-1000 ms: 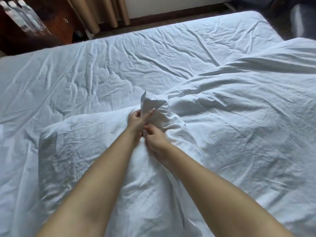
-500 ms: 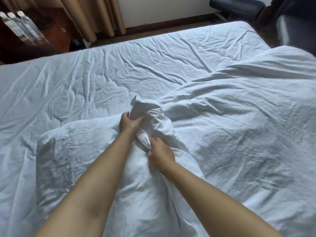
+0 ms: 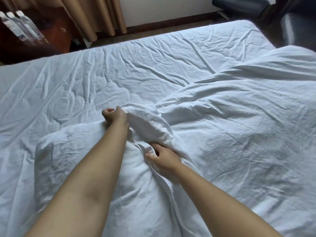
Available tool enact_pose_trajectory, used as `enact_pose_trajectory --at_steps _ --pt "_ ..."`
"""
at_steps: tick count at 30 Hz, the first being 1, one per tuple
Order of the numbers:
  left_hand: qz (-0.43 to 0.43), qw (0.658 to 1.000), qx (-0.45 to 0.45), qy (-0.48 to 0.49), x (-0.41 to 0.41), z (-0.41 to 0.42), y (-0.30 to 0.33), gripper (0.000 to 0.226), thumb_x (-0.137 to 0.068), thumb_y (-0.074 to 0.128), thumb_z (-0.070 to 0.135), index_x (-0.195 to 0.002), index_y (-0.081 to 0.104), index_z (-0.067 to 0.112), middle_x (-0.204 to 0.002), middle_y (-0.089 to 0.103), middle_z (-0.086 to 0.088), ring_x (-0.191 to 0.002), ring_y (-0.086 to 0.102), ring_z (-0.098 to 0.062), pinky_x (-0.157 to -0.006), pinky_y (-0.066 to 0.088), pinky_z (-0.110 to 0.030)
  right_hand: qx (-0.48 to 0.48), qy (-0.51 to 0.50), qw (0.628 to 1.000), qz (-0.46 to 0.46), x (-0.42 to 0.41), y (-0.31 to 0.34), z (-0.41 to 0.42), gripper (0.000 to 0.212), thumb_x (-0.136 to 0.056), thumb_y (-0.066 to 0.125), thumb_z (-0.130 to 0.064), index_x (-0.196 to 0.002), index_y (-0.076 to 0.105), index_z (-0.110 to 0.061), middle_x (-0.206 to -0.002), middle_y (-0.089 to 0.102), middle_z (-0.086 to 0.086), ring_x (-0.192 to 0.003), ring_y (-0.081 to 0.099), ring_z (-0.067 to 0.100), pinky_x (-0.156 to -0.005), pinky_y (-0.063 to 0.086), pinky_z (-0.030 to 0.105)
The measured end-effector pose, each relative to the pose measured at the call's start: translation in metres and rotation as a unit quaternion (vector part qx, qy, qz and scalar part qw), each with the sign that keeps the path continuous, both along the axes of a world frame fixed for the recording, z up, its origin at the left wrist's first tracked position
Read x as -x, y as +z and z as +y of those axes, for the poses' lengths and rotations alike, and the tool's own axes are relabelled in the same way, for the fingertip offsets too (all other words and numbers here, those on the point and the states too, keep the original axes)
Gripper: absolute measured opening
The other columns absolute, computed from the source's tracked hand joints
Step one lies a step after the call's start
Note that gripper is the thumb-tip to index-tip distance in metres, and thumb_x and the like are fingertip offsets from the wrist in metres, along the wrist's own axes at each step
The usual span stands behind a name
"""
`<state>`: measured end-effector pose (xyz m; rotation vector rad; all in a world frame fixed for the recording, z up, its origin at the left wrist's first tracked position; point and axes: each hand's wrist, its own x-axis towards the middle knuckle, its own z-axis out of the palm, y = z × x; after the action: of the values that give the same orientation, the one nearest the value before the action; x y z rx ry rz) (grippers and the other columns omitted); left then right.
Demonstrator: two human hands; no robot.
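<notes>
Cover edge (image 3: pixel 140 147) between right fingers (image 3: pixel 151 155)

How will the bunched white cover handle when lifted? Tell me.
Probably floppy: the white cover sags in soft folds between the left hand and the right hand. Likely light for its size, since the left hand's grip alone seems to hold the bunch raised.
</notes>
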<state>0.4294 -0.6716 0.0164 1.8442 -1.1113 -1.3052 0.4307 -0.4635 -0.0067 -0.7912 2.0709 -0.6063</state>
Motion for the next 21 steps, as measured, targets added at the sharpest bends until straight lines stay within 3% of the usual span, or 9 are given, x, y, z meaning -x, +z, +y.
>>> enact_pose_trajectory --at_steps 4,8,12,13,14,16,18,19,21 --pt "-0.046 0.984 0.023 -0.17 -0.012 0.01 -0.018 0.033 -0.088 0.056 0.019 -0.121 0.054 0.02 -0.117 0.061 -0.007 -0.102 0.06 -0.027 -0.092 0.049 -0.032 0.016 -0.016 1.0 0.0 -0.006 -0.012 -0.003 0.061 -0.084 0.052 -0.057 -0.139 0.038 -0.037 -0.139 0.05 -0.008 -0.128 0.046 0.017 -0.103 0.039 0.034" --pt "-0.092 0.962 0.051 -0.25 -0.021 0.019 -0.016 0.026 -0.088 0.06 0.025 -0.111 0.064 0.012 -0.116 0.066 -0.01 -0.104 0.063 -0.028 -0.094 0.05 -0.036 -0.003 -0.001 1.0 0.016 -0.014 -0.014 0.004 0.067 -0.085 0.054 -0.056 -0.144 0.032 -0.035 -0.136 0.042 0.006 -0.132 0.036 0.025 -0.11 0.03 0.037" --pt "-0.143 0.93 0.126 -0.314 -0.034 0.048 -0.002 0.044 -0.094 0.055 0.029 -0.132 0.054 0.008 -0.146 0.039 -0.012 -0.124 0.05 -0.026 -0.103 0.036 -0.027 0.001 0.023 0.998 0.065 -0.031 -0.005 0.025 0.065 -0.089 0.05 -0.055 -0.146 0.026 -0.035 -0.138 0.034 0.003 -0.133 0.029 0.023 -0.112 0.025 0.037" --pt "-0.185 0.902 0.17 -0.351 -0.04 0.057 0.001 0.045 -0.093 0.055 0.027 -0.136 0.051 0.013 -0.153 0.029 -0.009 -0.129 0.044 -0.027 -0.106 0.034 -0.029 0.005 0.033 0.997 0.077 -0.036 -0.002 0.033 0.066 -0.091 0.048 -0.054 -0.148 0.023 -0.033 -0.145 0.028 0.003 -0.137 0.024 0.023 -0.114 0.019 0.037" --pt "-0.251 0.852 0.224 -0.401 -0.049 0.068 0.003 0.048 -0.092 0.054 0.023 -0.139 0.047 0.02 -0.157 0.019 -0.007 -0.135 0.036 -0.027 -0.108 0.031 -0.033 0.001 0.048 0.995 0.083 -0.042 0.0 0.042 0.069 -0.092 0.046 -0.054 -0.151 0.017 -0.031 -0.153 0.019 0.003 -0.143 0.016 0.022 -0.117 0.012 0.037" --pt "-0.369 0.708 0.313 -0.514 -0.069 0.09 0.0 0.055 -0.092 0.05 0.019 -0.144 0.037 0.031 -0.16 0.006 -0.003 -0.145 0.013 -0.026 -0.115 0.017 -0.042 -0.028 0.088 0.992 0.084 -0.059 0.001 0.062 0.076 -0.093 0.041 -0.056 -0.153 0.002 -0.031 -0.16 -0.005 -0.001 -0.148 -0.004 0.018 -0.118 -0.002 0.036" --pt "-0.418 0.576 0.32 -0.625 -0.092 0.114 -0.004 0.048 -0.097 0.042 0.026 -0.144 0.034 0.033 -0.161 0.005 -0.002 -0.148 0.0 -0.024 -0.118 0.005 -0.048 -0.06 0.115 0.989 0.078 -0.079 0.001 0.084 0.081 -0.093 0.04 -0.057 -0.152 -0.007 -0.028 -0.159 -0.018 0.0 -0.147 -0.014 0.016 -0.118 -0.007 0.035" --pt "-0.425 0.539 0.294 -0.665 -0.104 0.127 -0.007 0.044 -0.099 0.037 0.031 -0.144 0.036 0.031 -0.16 0.01 -0.002 -0.148 0.001 -0.023 -0.118 0.003 -0.049 -0.075 0.127 0.986 0.073 -0.088 0.001 0.095 0.082 -0.093 0.04 -0.057 -0.152 -0.008 -0.025 -0.159 -0.019 0.002 -0.146 -0.016 0.017 -0.118 -0.008 0.035" --pt "-0.424 0.532 0.244 -0.691 -0.128 0.149 -0.011 0.044 -0.1 0.033 0.033 -0.144 0.036 0.03 -0.159 0.015 -0.002 -0.148 0.006 -0.021 -0.117 0.004 -0.047 -0.099 0.146 0.982 0.069 -0.103 0.001 0.115 0.085 -0.093 0.042 -0.056 -0.152 -0.009 -0.024 -0.159 -0.018 0.005 -0.146 -0.016 0.019 -0.117 -0.009 0.035"
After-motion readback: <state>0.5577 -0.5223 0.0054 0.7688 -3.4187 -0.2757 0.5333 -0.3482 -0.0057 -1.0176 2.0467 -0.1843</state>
